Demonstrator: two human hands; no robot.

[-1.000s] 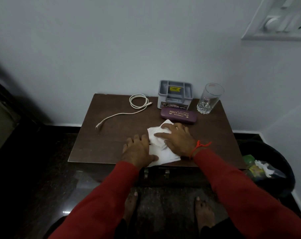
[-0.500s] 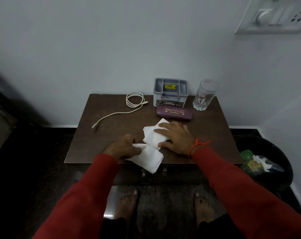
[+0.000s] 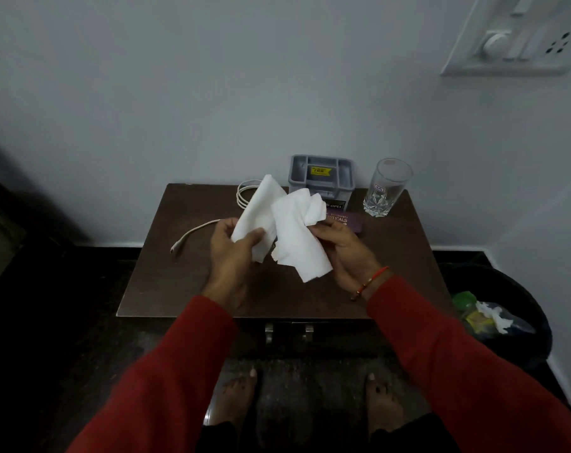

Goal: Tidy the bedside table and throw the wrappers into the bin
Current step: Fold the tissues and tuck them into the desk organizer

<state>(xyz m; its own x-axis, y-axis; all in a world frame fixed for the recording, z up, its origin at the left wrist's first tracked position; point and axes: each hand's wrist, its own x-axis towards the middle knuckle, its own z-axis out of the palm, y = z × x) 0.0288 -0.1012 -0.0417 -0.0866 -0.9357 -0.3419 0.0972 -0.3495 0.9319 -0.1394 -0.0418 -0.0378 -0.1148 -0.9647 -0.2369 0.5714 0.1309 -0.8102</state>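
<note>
Both hands are raised above the worktop [image 3: 166,289], each pinching white tissue: the left hand [image 3: 235,253] grips one sheet [image 3: 258,210], the right hand [image 3: 346,253] a crumpled sheet [image 3: 297,237], the two sheets touching. The bin [image 3: 519,308] stands on the floor to the right of the worktop, below hand level. The right hand is the nearer, so the carry likely runs rightward and down.

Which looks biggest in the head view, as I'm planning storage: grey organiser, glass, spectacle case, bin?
1. bin, partly in shadow
2. grey organiser
3. glass
The spectacle case is unranked: the right hand and white tissues hide most of it.
</note>
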